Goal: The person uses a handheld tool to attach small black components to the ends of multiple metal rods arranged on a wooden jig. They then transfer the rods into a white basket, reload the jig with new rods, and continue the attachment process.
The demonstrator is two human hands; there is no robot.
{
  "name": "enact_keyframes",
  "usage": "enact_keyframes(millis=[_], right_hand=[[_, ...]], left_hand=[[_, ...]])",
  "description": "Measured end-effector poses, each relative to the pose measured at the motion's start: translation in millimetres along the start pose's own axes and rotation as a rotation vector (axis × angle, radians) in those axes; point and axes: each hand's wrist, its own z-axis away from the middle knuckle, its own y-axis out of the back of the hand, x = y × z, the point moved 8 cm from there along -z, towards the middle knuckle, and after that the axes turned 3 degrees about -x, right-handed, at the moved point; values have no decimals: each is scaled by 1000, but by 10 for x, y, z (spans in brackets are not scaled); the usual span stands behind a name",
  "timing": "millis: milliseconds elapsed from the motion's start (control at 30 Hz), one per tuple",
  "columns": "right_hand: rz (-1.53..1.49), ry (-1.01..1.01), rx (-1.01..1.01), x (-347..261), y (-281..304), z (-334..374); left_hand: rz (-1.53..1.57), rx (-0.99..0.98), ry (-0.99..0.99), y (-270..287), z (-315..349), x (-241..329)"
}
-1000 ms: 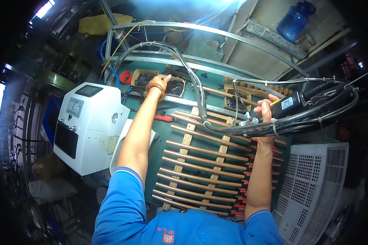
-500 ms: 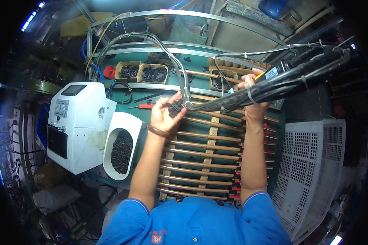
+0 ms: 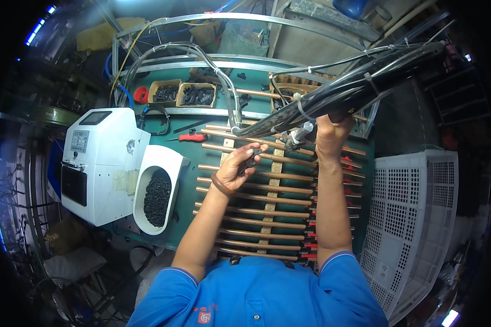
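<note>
My left hand (image 3: pixel 237 168) is closed around a small black plastic part (image 3: pixel 250 162), held over the row of copper-coloured rods (image 3: pixel 275 222). To its right, my right hand (image 3: pixel 333 136) wraps round the dark body of a powered screwdriver. The metal nose of the screwdriver (image 3: pixel 299 136) points down and left toward the far rods; its grip is mostly covered by my fingers and a thick black hose bundle (image 3: pixel 338 98). Red and black fittings (image 3: pixel 310 240) sit at the right ends of the rods, partly behind my right forearm.
On the left stands a white feeder machine (image 3: pixel 101 169) with a tray of dark screws (image 3: pixel 159 201). A red-handled screwdriver (image 3: pixel 191 138) lies beyond it. Cardboard boxes (image 3: pixel 197 96) of black parts stand behind a metal rail. At right is a white perforated crate (image 3: pixel 398 218).
My left hand has come nearer and right, its fingers now closed on the black part. My right hand has drawn slightly nearer with the powered screwdriver, whose nose now shows.
</note>
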Motion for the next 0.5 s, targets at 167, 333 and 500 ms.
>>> enact_keyframes(millis=[167, 333, 500], right_hand=[[-42, 5, -25, 100, 38, -14], [26, 28, 19, 180, 175, -12], [-95, -76, 43, 191, 70, 28]], left_hand=[[184, 14, -103, 243, 24, 220], [140, 173, -304, 660, 61, 1041], [-77, 579, -585, 1216, 67, 2599]])
